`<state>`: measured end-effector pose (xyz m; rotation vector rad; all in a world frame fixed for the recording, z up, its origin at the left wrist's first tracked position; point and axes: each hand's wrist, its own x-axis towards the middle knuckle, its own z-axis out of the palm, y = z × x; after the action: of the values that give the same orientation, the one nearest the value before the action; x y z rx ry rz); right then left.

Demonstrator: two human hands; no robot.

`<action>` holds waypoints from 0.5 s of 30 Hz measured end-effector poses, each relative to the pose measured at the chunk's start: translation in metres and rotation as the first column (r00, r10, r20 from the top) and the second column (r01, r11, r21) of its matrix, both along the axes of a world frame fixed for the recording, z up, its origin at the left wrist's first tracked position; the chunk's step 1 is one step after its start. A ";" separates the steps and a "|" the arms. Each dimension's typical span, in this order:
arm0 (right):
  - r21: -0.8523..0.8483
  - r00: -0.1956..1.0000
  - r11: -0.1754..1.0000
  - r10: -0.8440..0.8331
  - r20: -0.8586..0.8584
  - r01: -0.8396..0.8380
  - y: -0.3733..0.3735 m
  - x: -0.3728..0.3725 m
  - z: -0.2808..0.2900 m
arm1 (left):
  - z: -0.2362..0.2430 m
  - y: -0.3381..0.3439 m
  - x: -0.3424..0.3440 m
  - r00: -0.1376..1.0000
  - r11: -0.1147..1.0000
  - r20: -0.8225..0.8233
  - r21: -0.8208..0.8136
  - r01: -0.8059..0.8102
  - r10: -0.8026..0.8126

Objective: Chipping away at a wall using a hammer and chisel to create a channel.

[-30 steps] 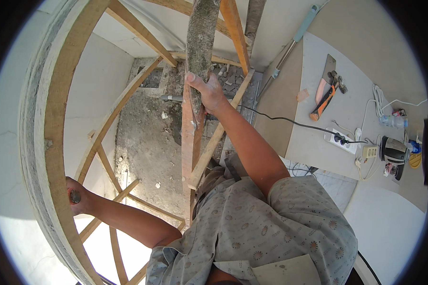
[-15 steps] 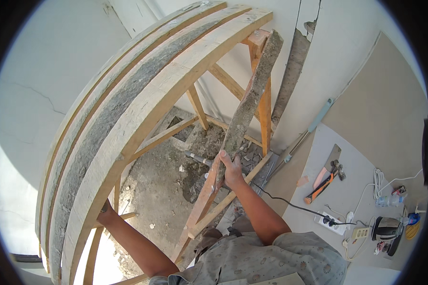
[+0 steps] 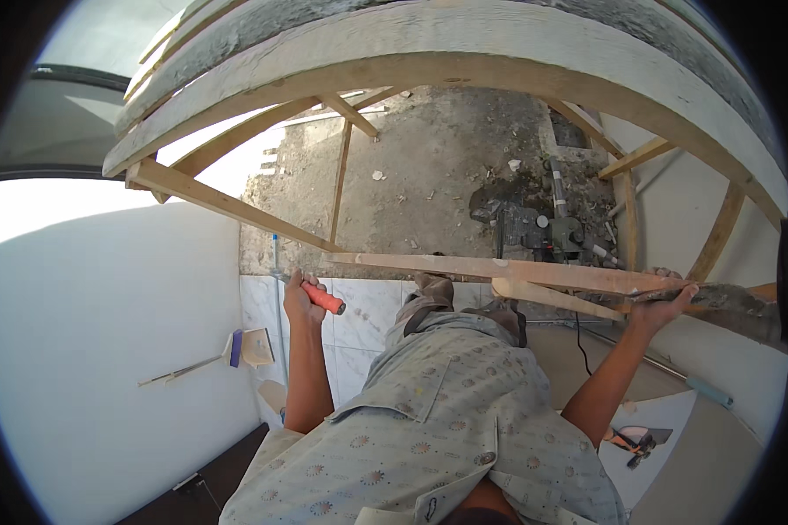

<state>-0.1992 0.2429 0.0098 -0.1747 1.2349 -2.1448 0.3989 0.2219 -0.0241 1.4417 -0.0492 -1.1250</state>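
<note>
My left hand [image 3: 299,302] is closed around the red handle [image 3: 327,300] of a tool; the rest of the tool is hidden, so its kind cannot be told. To the right, my right hand [image 3: 658,308] grips a mortar-crusted wooden board [image 3: 734,299], fingers over its top, where it meets a straight pinkish timber [image 3: 508,268]. That timber runs across in front of my body, along the near side of a large arched wooden frame [image 3: 464,66]. Curved ribs and slanting braces make up the frame, with a grey mortar-covered band behind its front rib.
A grey-green power tool [image 3: 566,234] lies on the rubble-strewn floor [image 3: 420,166] under the arch. Left, a dustpan [image 3: 257,346] stands by the white wall [image 3: 105,324]. Right, hand tools [image 3: 639,440] lie on a white panel, and a black cord [image 3: 580,346] trails on the floor.
My view has swung left along the arch. My left hand, earlier partly hidden behind the front rib, now shows a red handle. My right hand still grips the crusted board.
</note>
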 end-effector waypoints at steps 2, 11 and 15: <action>0.017 0.998 1.000 0.018 -0.053 -0.017 -0.005 0.004 0.002 | 0.009 -0.002 0.052 0.966 0.987 0.218 -0.099 -0.123 0.142; 0.009 0.995 0.995 -0.094 -0.039 0.095 -0.004 0.016 0.008 | 0.047 -0.126 0.179 0.688 0.900 0.609 0.105 0.423 -0.394; 0.040 0.970 0.969 -0.244 -0.002 0.244 -0.008 0.018 0.010 | 0.026 -0.148 0.189 0.785 0.869 0.494 -0.109 0.482 -0.373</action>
<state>-0.1811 0.2350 0.0203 -0.0016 1.3570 -2.3248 0.5881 0.0734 0.0023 1.4930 -0.8650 -1.0674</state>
